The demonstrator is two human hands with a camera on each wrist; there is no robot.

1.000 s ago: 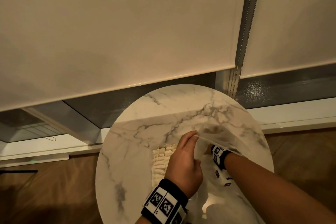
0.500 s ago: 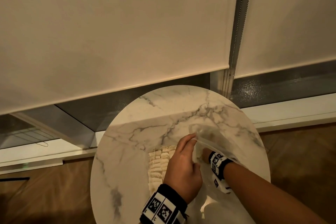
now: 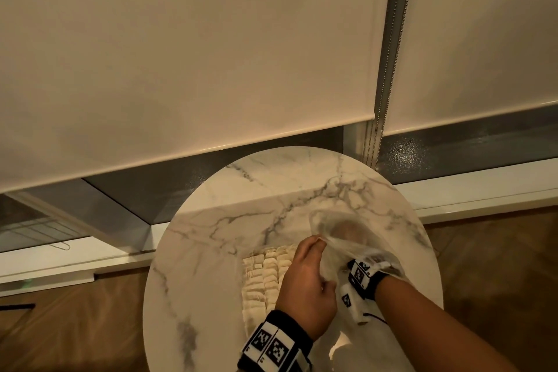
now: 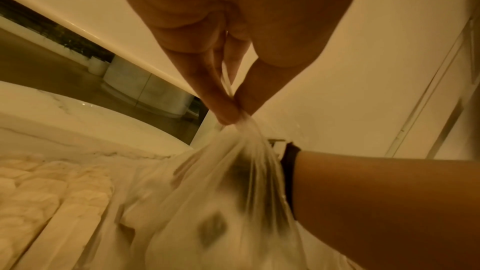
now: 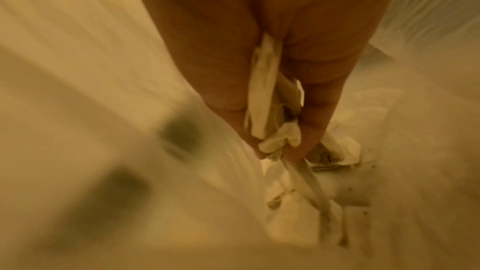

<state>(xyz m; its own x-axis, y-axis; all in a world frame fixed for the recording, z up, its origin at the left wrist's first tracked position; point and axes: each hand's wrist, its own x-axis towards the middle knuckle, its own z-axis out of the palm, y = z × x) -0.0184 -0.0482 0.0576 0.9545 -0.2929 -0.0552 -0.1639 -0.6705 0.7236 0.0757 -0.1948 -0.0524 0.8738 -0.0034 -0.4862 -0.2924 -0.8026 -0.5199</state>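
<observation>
Plainly, the left hand (image 3: 305,282) pinches the gathered rim of a clear plastic bag (image 3: 327,222) between thumb and fingertips, holding its mouth lifted above the counter (image 3: 208,254). The left wrist view shows the film bunched tight at those fingertips and fanning out below them.

The right hand (image 5: 275,59) is inside the bag, in past the wrist. In the head view it shows only as a brownish shape through the film, just beyond the left hand's fingertips. Its thumb and fingers are closed in a pinch on a few small white packets (image 5: 263,93) with thin strings. The right wrist view is blurred, so their number cannot be told. Crumpled whitish pieces (image 5: 342,147) lie in the bag just beyond the right hand's fingertips.

Just to the left of the left hand, beside the bag, rows of cream packets (image 3: 265,275) lie flat on the counter. Roller blinds (image 3: 181,54) hang beyond both hands, past the counter's far edge.
</observation>
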